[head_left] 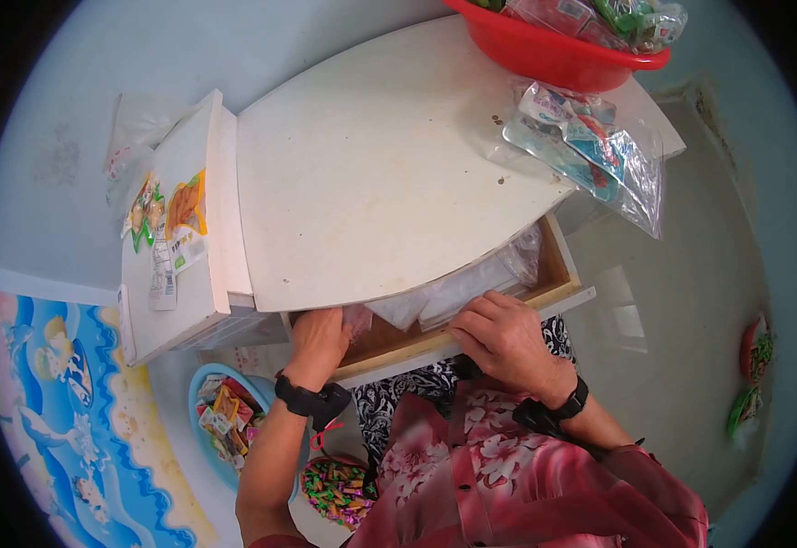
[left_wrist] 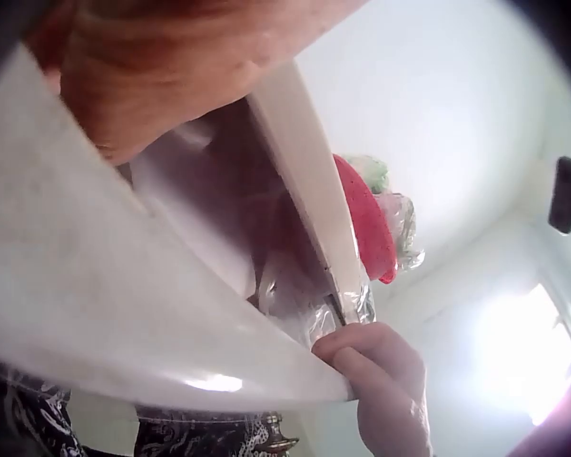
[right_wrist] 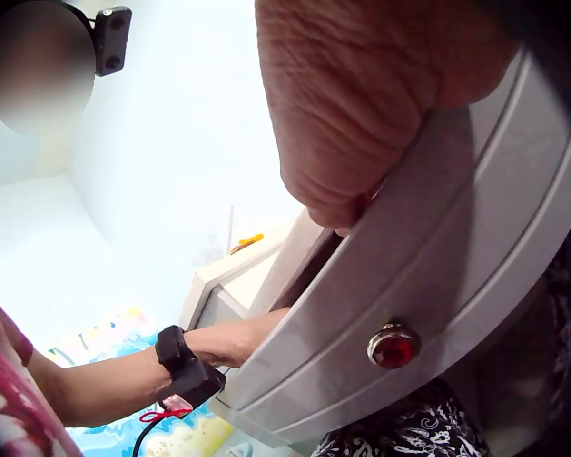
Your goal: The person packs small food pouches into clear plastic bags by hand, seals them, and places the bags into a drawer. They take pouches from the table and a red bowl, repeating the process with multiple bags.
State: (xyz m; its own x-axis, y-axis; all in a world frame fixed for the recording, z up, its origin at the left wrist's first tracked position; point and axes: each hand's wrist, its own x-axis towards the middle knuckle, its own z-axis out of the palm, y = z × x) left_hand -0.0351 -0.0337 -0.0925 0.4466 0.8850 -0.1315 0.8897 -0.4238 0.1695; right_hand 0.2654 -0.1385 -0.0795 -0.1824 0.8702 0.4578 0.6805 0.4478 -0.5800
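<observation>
A drawer (head_left: 435, 345) stands pulled out under the white tabletop (head_left: 371, 173), with clear plastic bags (head_left: 462, 294) inside. At its left end my left hand (head_left: 319, 340) reaches in, the fingertips hidden below the tabletop; a pinkish clear wrapper (head_left: 356, 320) lies beside it. My right hand (head_left: 505, 340) has its fingers curled over the top edge of the drawer front. The left wrist view shows the right hand (left_wrist: 385, 376) gripping that edge, and the left hand (left_wrist: 171, 76) above the drawer. A red knob (right_wrist: 393, 346) sits on the drawer's outer face in the right wrist view.
A red basin (head_left: 554, 57) of packets and a plastic bag of packs (head_left: 590, 151) are at the tabletop's far right. Snack packets (head_left: 186, 219) lie on the left cabinet. A blue basin (head_left: 199, 384) and a container of colourful sweets (head_left: 336, 491) stand below, near the left arm.
</observation>
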